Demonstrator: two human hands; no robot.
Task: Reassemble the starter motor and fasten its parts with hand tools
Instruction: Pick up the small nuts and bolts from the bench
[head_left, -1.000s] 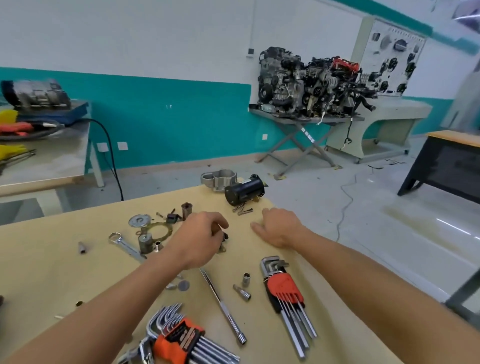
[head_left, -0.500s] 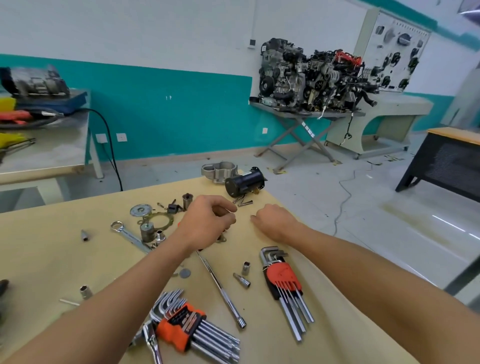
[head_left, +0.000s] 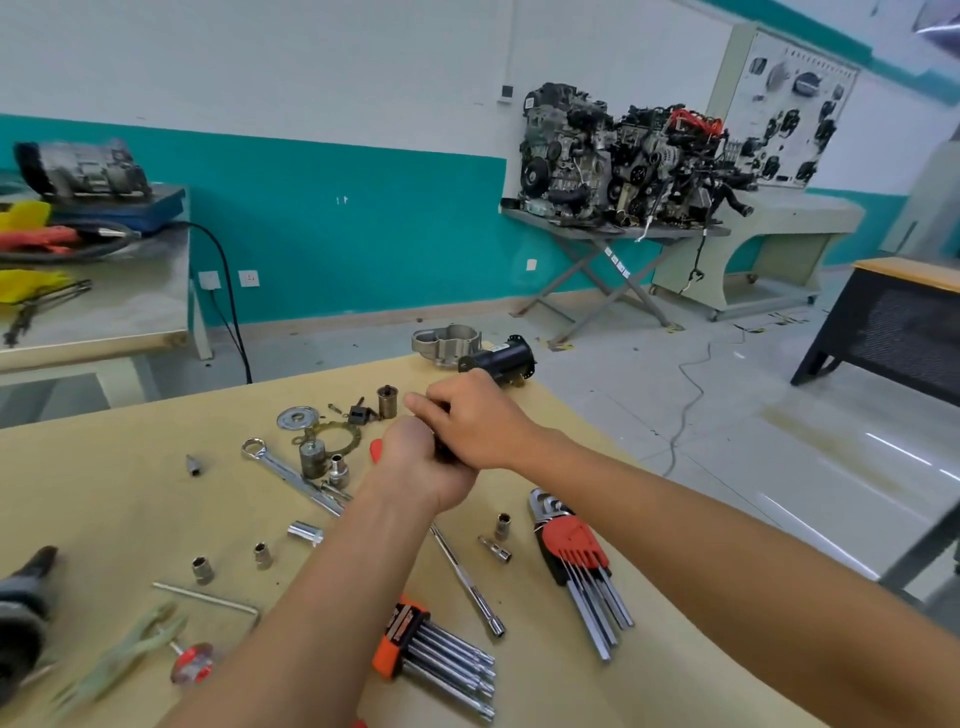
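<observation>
My left hand (head_left: 421, 467) is curled into a fist around a small dark part (head_left: 442, 447) above the middle of the table. My right hand (head_left: 478, 421) lies over the top of it, its fingers wrapped round the same dark part; most of the part is hidden. A red tip (head_left: 375, 450) pokes out left of my left hand. The black starter motor body (head_left: 501, 357) and the aluminium housing (head_left: 447, 340) lie at the table's far edge, just beyond my hands. A round washer (head_left: 297, 418), a brass-coloured ring (head_left: 340, 436) and a grey cylinder (head_left: 311, 458) lie to the left.
On the tan table (head_left: 104, 493) lie a spanner (head_left: 275, 467), an extension bar (head_left: 467, 577), several sockets, a red hex key set (head_left: 576, 556) and an orange key set (head_left: 431, 649). A dark tool (head_left: 21, 618) sits at the left edge. An engine stand (head_left: 613, 156) stands far behind.
Both hands rose off the table and came together. My right hand moved left over my left fist, and both now grip a dark part.
</observation>
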